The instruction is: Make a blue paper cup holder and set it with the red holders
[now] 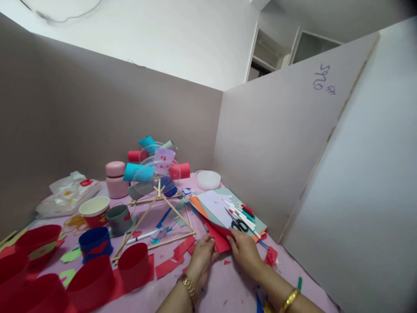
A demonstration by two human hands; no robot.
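My right hand (245, 251) pinches the front edge of a red sheet of paper (219, 232). My left hand (202, 254), fingers curled, is at the sheet's left corner and appears to grip it too. The red sheet lies under a stack of coloured paper (261, 227), whose front edge is bent up. White paper (211, 204), black-handled scissors (239, 224) and several markers (244, 217) rest on top of the stack. Red paper scraps (169, 266) are scattered left of my left hand.
Left stands a wooden-stick frame (169, 201) with paper tubes and clear plastic discs. Red paper rings (133, 265), a blue ring (95, 243), a paper cup (95, 208) and a pink flask (117, 179) stand further left. Behind is a white bowl (208, 179); grey partitions (260, 152) enclose the table.
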